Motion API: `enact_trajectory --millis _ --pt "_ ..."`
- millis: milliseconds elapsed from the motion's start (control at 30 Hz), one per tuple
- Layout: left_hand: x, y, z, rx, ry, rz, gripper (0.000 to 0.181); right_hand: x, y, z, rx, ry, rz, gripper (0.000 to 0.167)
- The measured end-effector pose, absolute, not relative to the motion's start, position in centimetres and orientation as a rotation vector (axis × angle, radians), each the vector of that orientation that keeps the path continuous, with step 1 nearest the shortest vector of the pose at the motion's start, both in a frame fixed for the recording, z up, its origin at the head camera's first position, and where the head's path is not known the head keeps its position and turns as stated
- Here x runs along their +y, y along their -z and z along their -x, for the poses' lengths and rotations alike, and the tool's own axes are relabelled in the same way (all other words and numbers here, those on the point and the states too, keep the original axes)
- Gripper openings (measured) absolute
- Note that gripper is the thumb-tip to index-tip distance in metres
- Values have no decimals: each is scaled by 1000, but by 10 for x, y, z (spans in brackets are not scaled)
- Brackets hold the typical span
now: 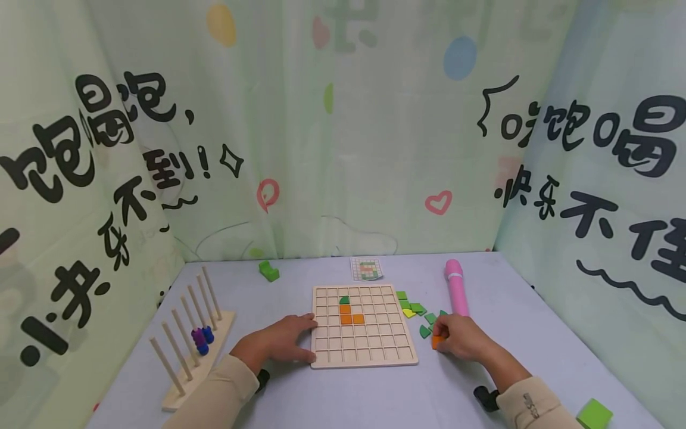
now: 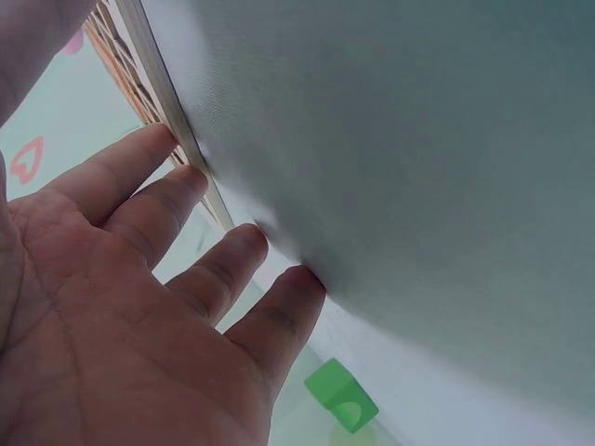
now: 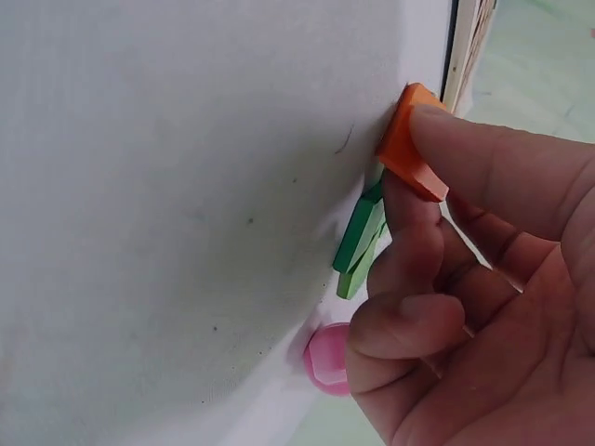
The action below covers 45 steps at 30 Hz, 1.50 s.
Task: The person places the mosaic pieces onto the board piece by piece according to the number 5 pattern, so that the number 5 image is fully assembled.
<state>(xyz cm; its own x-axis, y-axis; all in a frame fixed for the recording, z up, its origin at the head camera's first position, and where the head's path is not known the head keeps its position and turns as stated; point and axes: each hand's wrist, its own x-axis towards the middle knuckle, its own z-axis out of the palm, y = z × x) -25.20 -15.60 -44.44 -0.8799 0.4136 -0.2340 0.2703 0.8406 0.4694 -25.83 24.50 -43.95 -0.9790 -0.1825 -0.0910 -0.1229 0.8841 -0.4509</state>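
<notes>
The wooden grid board lies mid-table with a dark green piece above an L of orange squares in its cells. My left hand rests at the board's left edge, fingers spread and straight; in the left wrist view that hand has fingertips against the board's side. To the right of the board, my right hand pinches an orange piece. The right wrist view shows this orange piece between thumb and forefinger of the hand, beside green pieces.
Loose green pieces and a yellow one lie right of the board. A pink microphone-shaped object stands behind my right hand. A pattern card is at the back, a pegged rack at left, green blocks farther out.
</notes>
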Motion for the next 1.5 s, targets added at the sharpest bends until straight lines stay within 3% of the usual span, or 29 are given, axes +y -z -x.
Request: enact_trajectory --millis 600,1500 --pt "-158 444 252 2691 -634 -529 75 234 431 274 2747 1000 235 11" --pt "-155 446 255 2672 -623 -475 76 150 433 312 2659 1081 332 6"
